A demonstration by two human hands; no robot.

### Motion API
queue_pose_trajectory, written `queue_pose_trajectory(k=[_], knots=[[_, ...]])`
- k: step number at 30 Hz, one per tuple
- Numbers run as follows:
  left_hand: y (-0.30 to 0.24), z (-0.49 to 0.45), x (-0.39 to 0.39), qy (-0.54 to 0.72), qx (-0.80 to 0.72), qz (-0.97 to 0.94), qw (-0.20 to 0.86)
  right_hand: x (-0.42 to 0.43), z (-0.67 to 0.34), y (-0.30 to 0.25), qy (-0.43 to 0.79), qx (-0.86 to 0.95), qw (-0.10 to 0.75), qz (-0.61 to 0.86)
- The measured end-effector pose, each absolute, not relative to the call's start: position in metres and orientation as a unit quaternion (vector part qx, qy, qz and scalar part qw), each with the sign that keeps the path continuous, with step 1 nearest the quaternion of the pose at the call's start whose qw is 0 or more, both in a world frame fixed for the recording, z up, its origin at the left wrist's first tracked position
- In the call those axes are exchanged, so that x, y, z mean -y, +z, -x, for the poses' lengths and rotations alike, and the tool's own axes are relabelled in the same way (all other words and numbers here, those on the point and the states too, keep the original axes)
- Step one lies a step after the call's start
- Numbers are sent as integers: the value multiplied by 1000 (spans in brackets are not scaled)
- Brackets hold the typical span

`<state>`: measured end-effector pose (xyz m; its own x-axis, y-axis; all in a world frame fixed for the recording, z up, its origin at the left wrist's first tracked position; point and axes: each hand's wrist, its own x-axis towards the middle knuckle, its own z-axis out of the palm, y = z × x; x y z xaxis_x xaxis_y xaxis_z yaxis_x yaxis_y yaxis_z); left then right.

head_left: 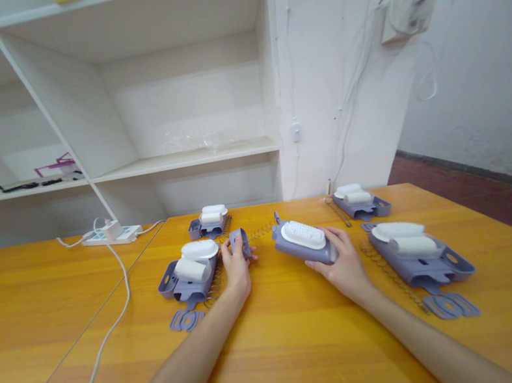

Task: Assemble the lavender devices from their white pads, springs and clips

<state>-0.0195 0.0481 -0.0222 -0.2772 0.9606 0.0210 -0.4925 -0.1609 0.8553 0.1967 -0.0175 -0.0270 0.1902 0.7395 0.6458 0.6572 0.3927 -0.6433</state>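
Observation:
My right hand (343, 265) grips a grey-purple plastic housing (291, 252) by its right end, tilted above the table. On top of that housing lies a white oval bumpy piece (303, 234). My left hand (236, 266) is closed round a small grey-purple plastic end cap (240, 242), held apart from the housing. A thin metal coil spring (262, 231) stretches along the table behind and between both hands. Just left of my left hand sits another grey-purple housing (189, 290) carrying a white roller (192, 269) and a white oval piece (201, 249).
Similar part sets stand at the back left (212, 225), back right (362, 202) and right (420, 255). Flat grey-purple cutouts (449, 306) lie at the right. A power strip (112, 235) with a white cable (124, 300) occupies the left. White shelves (191, 158) rise behind the table.

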Motion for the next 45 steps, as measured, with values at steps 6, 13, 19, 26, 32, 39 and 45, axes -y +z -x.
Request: queue_pose_trajectory(k=[6,13,19,26,32,39,45], knots=[[-21,19,-47,695,-376,-312,527,13,-204,-24,32,626,549,552],[-22,20,-50,704,-377,-277,535,14,-216,-16,19,678,508,531],[-23,20,-52,708,-391,-256,529,8,-222,-24,39,658,514,549],[-23,21,-53,703,-397,-256,531,6,-226,-25,68,626,538,560],[-22,21,-55,711,-401,-247,522,6,-224,-25,65,619,541,566],[-21,21,-53,714,-393,-258,520,5,-225,-27,41,615,537,576],[-21,21,-54,723,-384,-245,519,4,-224,-27,35,620,525,581]])
